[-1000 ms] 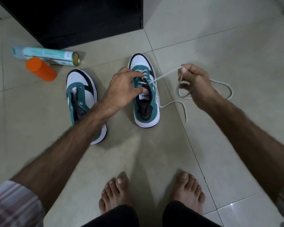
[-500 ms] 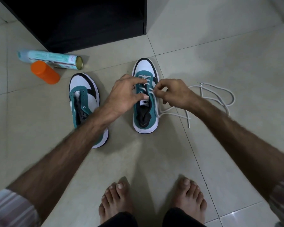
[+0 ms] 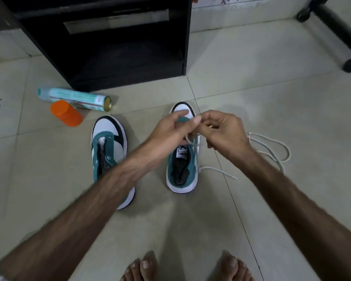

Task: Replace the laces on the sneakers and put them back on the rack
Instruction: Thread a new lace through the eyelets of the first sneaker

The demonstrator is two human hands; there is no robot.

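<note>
A spray can (image 3: 74, 97) lay on the tiled floor (image 3: 251, 102) beside an orange cap (image 3: 65, 113). A chair base (image 3: 340, 33) stood far right.

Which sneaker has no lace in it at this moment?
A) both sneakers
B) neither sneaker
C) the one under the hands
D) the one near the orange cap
D: the left sneaker near the orange cap shows bare eyelets, while the white lace runs from the right sneaker that both hands work over.
</note>
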